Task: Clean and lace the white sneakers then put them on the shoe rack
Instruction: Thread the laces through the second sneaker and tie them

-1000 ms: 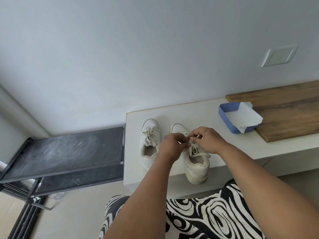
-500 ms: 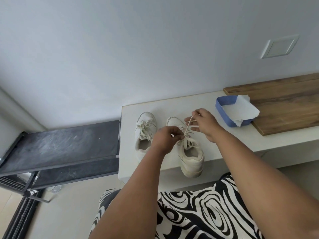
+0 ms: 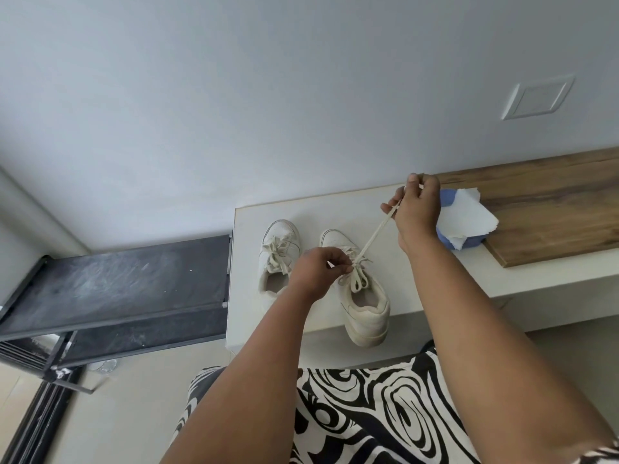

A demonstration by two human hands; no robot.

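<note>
Lace work is the step in hand, on the right sneaker [image 3: 363, 298] of the pair. I see my right hand [image 3: 418, 209] raised above the bench [image 3: 522, 279], its fingers curled around one end of the lace [image 3: 376, 234], which runs straight and tight down to the knot place on the shoe. My left hand [image 3: 316, 271] sits low on the tongue and pinches the lace at the crossing. I judge it holds there so the crossing does not slip while the other end is drawn tight.

This sneaker lies with the heel over the near edge of the bench, toe to the wall, probably so the eyelets face me. The left sneaker [image 3: 278, 259] stands just beside it, apart from it, and its lace is already in a bow, so I think this one is finished.

Behind my right hand is a blue tub [image 3: 469, 241] with a white paper [image 3: 469, 217] over it, at the edge of a wooden board [image 3: 552, 209]; I suppose it is from the cleaning. The rack [image 3: 117, 283] stands left of the bench, lower, with a dusty dark top shelf, and no shoe on it yet. Both sneakers must go there after the bow.
</note>
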